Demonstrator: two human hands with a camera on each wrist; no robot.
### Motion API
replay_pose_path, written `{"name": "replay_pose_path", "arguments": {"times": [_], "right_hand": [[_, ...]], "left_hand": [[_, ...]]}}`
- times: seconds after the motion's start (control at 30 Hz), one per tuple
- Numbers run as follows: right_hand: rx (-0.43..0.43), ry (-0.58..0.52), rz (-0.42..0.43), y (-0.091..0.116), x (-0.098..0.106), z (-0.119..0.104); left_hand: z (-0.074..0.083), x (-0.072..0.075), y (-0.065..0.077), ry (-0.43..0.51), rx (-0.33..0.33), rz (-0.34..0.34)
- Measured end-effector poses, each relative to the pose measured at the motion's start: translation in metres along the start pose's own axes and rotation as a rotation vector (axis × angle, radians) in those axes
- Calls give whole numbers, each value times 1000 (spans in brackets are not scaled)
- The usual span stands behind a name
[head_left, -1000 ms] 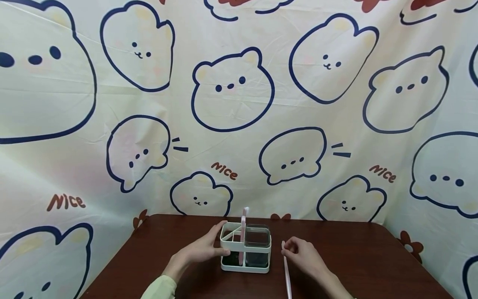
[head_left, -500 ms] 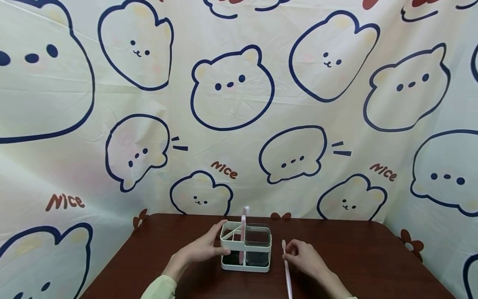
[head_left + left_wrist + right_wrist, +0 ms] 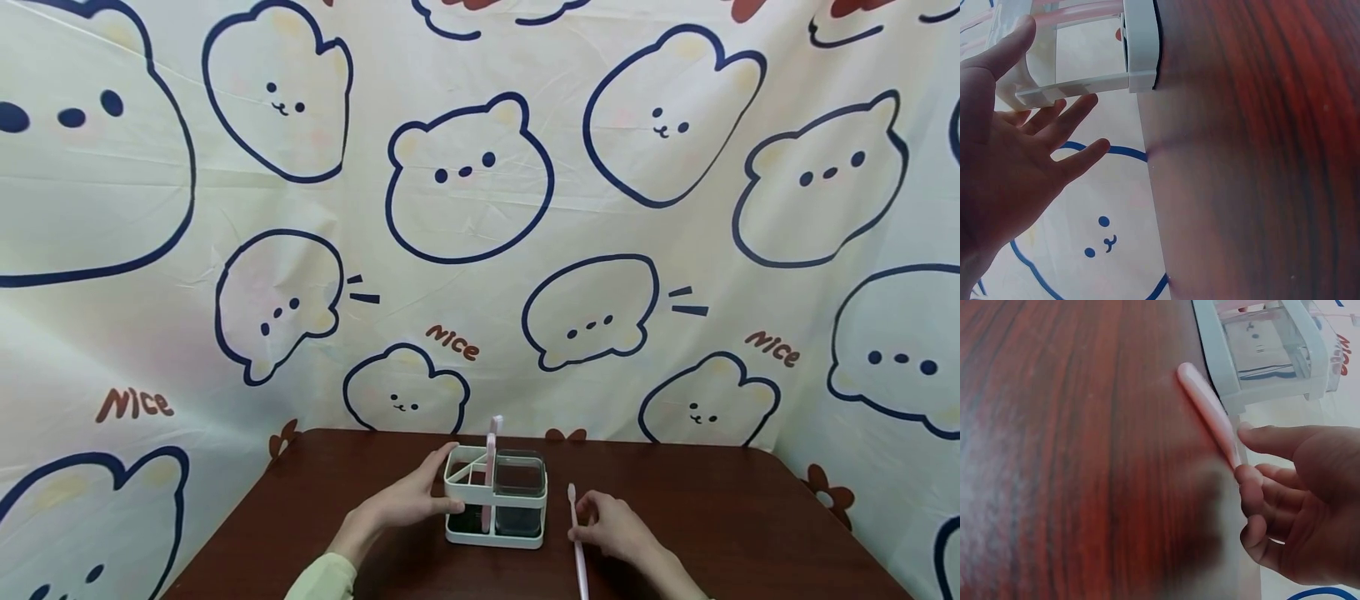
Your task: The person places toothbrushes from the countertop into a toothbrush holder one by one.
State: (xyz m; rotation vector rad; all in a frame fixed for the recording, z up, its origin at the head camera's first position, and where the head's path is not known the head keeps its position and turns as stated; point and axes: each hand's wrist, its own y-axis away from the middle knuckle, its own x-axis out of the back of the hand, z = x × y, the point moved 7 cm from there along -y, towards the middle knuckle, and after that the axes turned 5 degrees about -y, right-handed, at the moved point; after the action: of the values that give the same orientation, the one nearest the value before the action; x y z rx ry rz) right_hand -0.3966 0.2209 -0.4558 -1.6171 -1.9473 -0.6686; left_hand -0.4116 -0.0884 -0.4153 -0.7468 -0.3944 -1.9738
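A white toothbrush holder (image 3: 495, 498) stands on the table, with a clear cup (image 3: 519, 475) in its right side and an upright pink toothbrush (image 3: 491, 467) in it. My left hand (image 3: 401, 500) grips the holder's left side, thumb in front and fingers behind. In the left wrist view, the left hand's (image 3: 1029, 144) thumb lies over the frame. Right of the holder lies a second pale pink toothbrush (image 3: 579, 567), its head pointing away from me. My right hand (image 3: 615, 525) holds it loosely between thumb and fingers; in the right wrist view the handle (image 3: 1207, 403) shows beyond the fingertips.
The dark brown wooden table (image 3: 720, 508) spreads out on both sides of the holder. Behind it hangs a cream curtain (image 3: 465, 300) printed with blue bear outlines, which also runs along the left and right sides.
My right hand has shifted down along the toothbrush toward me, uncovering its head. The left hand and the holder have stayed in place.
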Motion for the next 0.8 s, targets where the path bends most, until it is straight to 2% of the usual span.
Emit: {"name": "replay_pose_path", "arguments": {"times": [0.4,0.8], "right_hand": [[-23,34,-17,3,-6,0],[16,-50,-10,5,-7,-8]], "left_hand": [[-1,1,-1,-3,-6,-3],[-3,1,-1,0,5,-8]]}}
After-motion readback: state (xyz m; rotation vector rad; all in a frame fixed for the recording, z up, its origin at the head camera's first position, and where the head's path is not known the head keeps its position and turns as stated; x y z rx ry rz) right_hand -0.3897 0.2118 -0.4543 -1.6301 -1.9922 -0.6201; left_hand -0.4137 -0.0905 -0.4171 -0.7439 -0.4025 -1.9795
